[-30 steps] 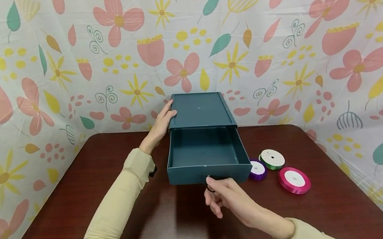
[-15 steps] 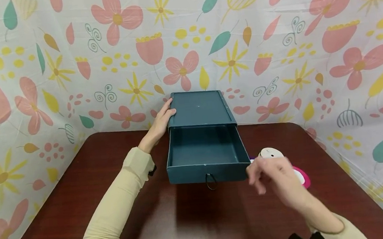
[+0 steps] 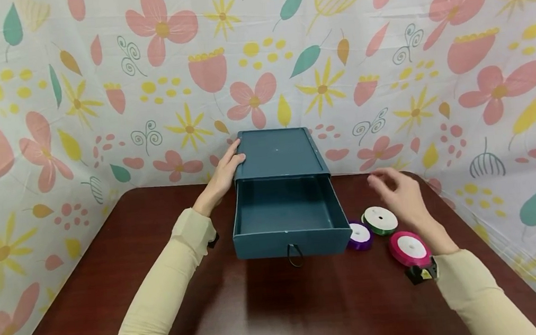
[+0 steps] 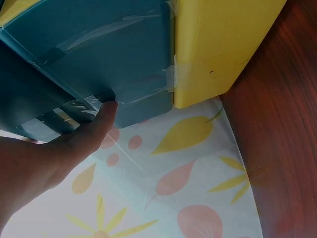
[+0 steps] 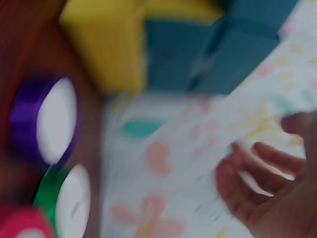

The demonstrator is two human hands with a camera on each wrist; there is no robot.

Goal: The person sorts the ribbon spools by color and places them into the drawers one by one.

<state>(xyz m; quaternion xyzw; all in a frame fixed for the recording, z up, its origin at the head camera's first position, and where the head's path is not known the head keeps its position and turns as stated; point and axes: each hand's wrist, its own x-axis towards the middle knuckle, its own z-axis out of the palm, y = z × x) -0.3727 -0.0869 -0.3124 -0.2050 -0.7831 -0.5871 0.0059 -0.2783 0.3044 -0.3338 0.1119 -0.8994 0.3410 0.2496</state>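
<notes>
A teal drawer box (image 3: 278,153) stands at the middle back, its drawer (image 3: 294,243) pulled out with a bare inside. From the drawer's front hangs a thin black loop (image 3: 296,255). My left hand (image 3: 223,176) rests against the box's left side; in the left wrist view a fingertip touches the taped teal wall (image 4: 124,64). My right hand (image 3: 404,198) hovers with loosely bent fingers and nothing in them, behind and right of three ribbon spools: green (image 3: 380,220), purple (image 3: 359,235) and pink (image 3: 410,248).
In both wrist views a yellow box (image 4: 218,49) sits beneath the teal one. All of it stands on a dark red-brown wooden table (image 3: 173,293). A flower-printed cloth (image 3: 258,56) hangs close behind.
My right hand has let go of the drawer's black loop and moved right, then back and up past the spools. My left hand and the opened drawer have stayed put.
</notes>
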